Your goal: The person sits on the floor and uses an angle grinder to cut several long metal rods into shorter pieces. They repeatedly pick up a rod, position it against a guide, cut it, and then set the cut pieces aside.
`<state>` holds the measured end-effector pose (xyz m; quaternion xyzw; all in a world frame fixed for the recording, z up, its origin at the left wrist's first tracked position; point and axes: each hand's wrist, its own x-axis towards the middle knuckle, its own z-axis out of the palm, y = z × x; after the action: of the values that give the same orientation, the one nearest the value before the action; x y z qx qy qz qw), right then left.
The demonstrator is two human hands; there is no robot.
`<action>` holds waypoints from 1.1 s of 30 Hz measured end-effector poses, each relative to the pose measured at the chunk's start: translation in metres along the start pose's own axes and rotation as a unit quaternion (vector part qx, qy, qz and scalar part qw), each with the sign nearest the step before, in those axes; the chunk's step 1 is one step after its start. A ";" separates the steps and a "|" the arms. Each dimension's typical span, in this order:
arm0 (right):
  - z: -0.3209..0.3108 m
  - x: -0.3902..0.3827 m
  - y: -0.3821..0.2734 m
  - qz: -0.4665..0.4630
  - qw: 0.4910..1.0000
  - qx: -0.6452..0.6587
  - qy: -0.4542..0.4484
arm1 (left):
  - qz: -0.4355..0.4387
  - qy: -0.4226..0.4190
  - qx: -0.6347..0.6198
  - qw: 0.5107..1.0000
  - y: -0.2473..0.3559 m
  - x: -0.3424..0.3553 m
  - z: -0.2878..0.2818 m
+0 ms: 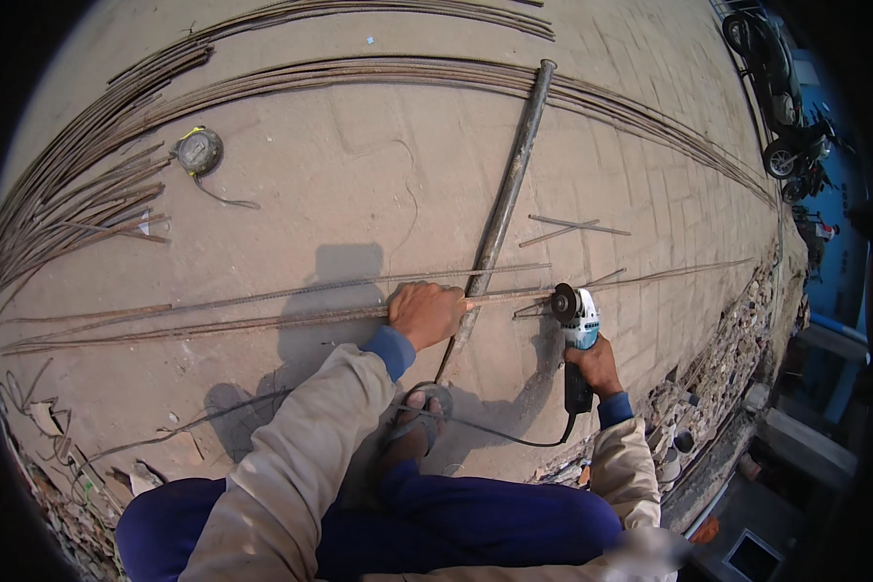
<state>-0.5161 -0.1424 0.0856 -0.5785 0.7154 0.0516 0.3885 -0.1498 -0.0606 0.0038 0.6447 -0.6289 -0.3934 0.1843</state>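
My left hand (427, 314) is wrapped round thin steel rebar rods (301, 319), right where they cross a long metal pipe (510, 184) on the ground. In my right hand (597, 365) is a teal and white angle grinder (582, 325), gripped by its dark body. The grinder's cutting disc (565, 304) is up at the top, close to the rods right of the pipe; whether it touches them I cannot tell. A black power cord (495, 433) runs from the grinder's lower end past my sandalled foot (422, 412) to the left.
Long bundles of rebar (359, 73) lie across the far side and left. A tape measure (200, 151) rests on the ground at the left. Short cut rods (577, 230) lie right of the pipe. Rubble (718, 359) lines the right edge; motorcycles (781, 97) stand at the far right.
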 end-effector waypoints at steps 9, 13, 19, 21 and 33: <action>0.003 0.000 0.002 -0.002 1.000 0.005 0.012 | 0.003 0.014 0.015 1.000 0.002 -0.002 -0.001; 0.004 0.002 0.003 -0.009 1.000 0.004 0.012 | 0.014 0.029 0.014 0.999 -0.002 -0.002 0.005; 0.002 0.007 0.002 -0.019 1.000 0.009 0.009 | 0.031 0.034 0.023 0.999 -0.005 -0.001 0.008; 0.002 0.006 0.001 -0.011 1.000 0.016 0.005 | 0.027 0.027 0.027 0.999 -0.004 -0.001 0.006; 0.000 0.003 0.004 -0.003 1.000 0.015 -0.005 | 0.010 -0.011 0.016 1.000 -0.001 0.000 0.002</action>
<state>-0.5196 -0.1431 0.0822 -0.5747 0.7123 0.0422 0.4008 -0.1510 -0.0602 0.0020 0.6370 -0.6434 -0.3886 0.1709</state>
